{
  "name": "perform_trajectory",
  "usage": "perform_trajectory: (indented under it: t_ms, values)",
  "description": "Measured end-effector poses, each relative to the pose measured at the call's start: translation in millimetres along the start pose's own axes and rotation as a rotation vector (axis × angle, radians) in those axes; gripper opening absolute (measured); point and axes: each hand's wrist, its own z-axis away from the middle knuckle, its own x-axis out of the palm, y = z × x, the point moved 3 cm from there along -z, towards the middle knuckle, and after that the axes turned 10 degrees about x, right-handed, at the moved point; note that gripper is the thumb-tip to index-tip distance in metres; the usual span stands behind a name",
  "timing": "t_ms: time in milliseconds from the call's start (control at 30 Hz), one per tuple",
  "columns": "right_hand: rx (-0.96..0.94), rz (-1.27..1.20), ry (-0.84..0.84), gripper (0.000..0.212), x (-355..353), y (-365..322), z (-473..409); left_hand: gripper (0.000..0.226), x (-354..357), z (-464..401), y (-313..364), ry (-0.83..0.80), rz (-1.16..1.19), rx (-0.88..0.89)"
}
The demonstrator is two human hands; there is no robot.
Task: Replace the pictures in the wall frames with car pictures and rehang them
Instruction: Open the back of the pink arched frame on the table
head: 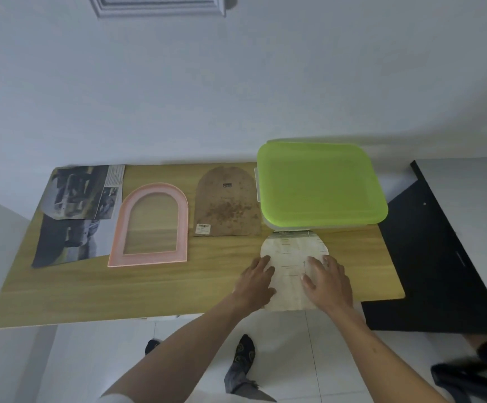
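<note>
A pale arch-shaped paper insert (290, 257) lies face down on the wooden table (178, 286), near its front edge. My left hand (255, 282) rests flat on its left side and my right hand (328, 282) on its right side, fingers spread. Further left lies a pink arched frame (150, 225), with nothing in it, and beside it a brown arched backing board (226, 203). Two car pictures (76, 213) overlap at the table's left end.
A box with a green lid (320, 184) stands at the back right, touching the paper's top. A black surface (440, 242) adjoins the table's right side. A grey ornate frame (158, 5) hangs on the wall above. My feet stand on white tiles below.
</note>
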Motion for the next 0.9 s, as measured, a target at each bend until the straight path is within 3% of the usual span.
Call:
perform_trajectory:
  t_ms: [167,267,400,633,900]
  values:
    - [-0.037,-0.041,0.089,0.049,1.1,0.0,3.9,0.06,-1.4,1.5,-3.5,0.059,0.04,0.036]
    - [-0.113,-0.125,0.213,0.048,-2.7,-10.3,7.4,0.061,-10.1,10.8,-11.1,0.19,0.097,0.058]
    - [-0.245,-0.171,0.239,0.046,-7.8,-47.7,8.0,0.056,-31.6,30.8,-43.8,0.326,0.108,-0.011]
    - [-0.439,-0.198,0.245,0.04,-18.2,-164.4,2.3,0.05,-88.2,82.0,-134.4,0.507,0.105,-0.163]
    - [-0.591,-0.141,0.169,0.042,-9.9,-334.5,5.9,0.048,-138.4,158.4,-264.5,0.57,0.052,-0.314]
